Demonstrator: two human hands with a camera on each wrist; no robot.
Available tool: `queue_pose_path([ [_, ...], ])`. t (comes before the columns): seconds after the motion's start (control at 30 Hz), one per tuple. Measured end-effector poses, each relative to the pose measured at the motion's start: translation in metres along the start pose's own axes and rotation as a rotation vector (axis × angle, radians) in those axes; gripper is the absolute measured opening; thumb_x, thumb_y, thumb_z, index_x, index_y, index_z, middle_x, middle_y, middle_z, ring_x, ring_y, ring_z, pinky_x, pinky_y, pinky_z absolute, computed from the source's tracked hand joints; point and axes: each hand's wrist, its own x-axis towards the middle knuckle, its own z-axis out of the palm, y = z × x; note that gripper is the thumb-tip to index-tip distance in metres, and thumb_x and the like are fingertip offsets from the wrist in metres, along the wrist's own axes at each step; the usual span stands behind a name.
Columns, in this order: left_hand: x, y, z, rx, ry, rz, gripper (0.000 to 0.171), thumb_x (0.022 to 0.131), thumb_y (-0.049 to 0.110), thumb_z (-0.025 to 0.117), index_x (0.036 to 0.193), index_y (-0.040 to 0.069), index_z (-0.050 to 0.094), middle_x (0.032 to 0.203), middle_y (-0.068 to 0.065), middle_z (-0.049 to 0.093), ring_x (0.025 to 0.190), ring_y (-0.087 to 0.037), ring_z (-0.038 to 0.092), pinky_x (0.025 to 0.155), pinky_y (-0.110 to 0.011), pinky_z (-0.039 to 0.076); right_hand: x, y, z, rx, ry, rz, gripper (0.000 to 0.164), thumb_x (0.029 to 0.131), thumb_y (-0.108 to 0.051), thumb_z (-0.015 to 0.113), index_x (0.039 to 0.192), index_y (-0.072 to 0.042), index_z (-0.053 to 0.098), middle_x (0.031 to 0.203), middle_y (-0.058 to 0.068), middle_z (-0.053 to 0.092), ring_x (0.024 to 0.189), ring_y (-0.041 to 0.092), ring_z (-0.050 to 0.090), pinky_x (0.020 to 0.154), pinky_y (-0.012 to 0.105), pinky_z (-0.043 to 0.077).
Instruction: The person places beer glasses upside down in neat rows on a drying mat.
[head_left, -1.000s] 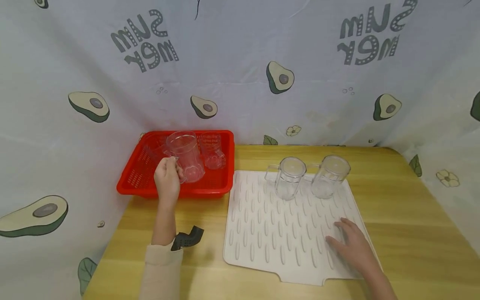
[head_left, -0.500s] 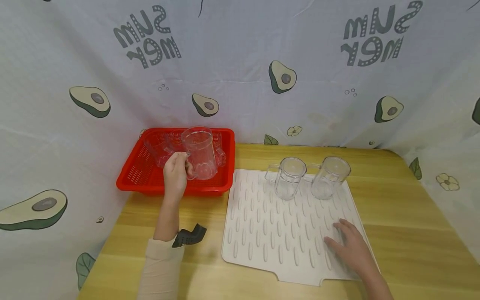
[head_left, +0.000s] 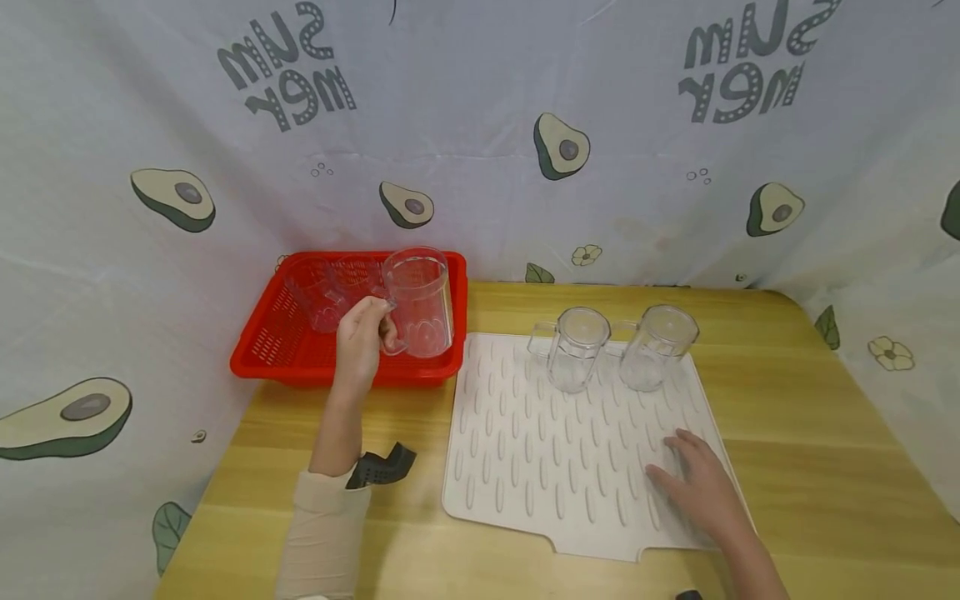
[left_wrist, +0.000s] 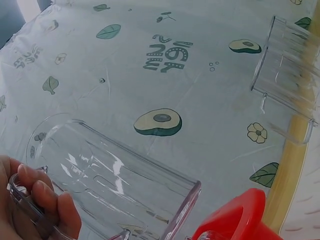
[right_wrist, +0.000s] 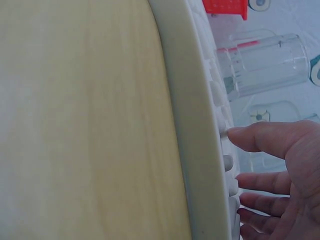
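Observation:
In the head view my left hand grips the handle of a clear glass mug, held over the right part of a red plastic basket. The left wrist view shows the fingers curled round that handle. More clear mugs lie inside the basket, partly hidden. My right hand rests at the right side of a white ridged drying mat, fingers spread and holding nothing. In the right wrist view its thumb and fingertips meet the mat's ridges. Two clear mugs stand at the mat's far edge.
The mat lies on a wooden table, to the right of the basket. A white curtain with printed avocados hangs behind and at both sides. A black strap-like piece sticks out beside the left sleeve.
My left hand has carried the mug to the right over the basket, away from the other mugs. My right hand has stayed on the mat.

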Motion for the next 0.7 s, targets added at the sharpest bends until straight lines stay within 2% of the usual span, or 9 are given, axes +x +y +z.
queue_pose_path([
  [0.23,-0.002,0.003,0.008,-0.014,-0.087,0.007,0.032,0.101,0.014,0.041,0.073,-0.002,0.043,0.055,-0.003,0.042,0.05,-0.013,0.04,0.05,-0.023,0.039,0.002,-0.001,0.001,-0.002,-0.005,0.005,0.063,0.09,-0.03,0.068,0.129,0.015,0.046,0.141,0.039,0.028,0.13,0.058,0.024,0.103,0.068,0.022],
  [0.47,-0.003,0.004,0.016,-0.02,-0.167,0.046,0.034,0.1,0.016,0.041,0.075,-0.007,0.044,0.056,-0.003,0.042,0.05,-0.014,0.041,0.052,-0.024,0.04,0.001,-0.002,0.001,-0.001,-0.013,0.013,0.064,0.09,-0.029,0.067,0.129,0.016,0.045,0.141,0.04,0.027,0.129,0.059,0.023,0.103,0.068,0.021],
  [0.7,-0.004,0.003,0.027,-0.014,-0.237,0.093,0.035,0.1,0.016,0.04,0.072,-0.005,0.044,0.055,-0.005,0.041,0.049,-0.014,0.039,0.049,-0.024,0.037,0.002,0.0,0.0,-0.012,-0.022,0.023,0.064,0.091,-0.03,0.067,0.13,0.015,0.044,0.142,0.039,0.026,0.13,0.058,0.023,0.103,0.068,0.021],
])
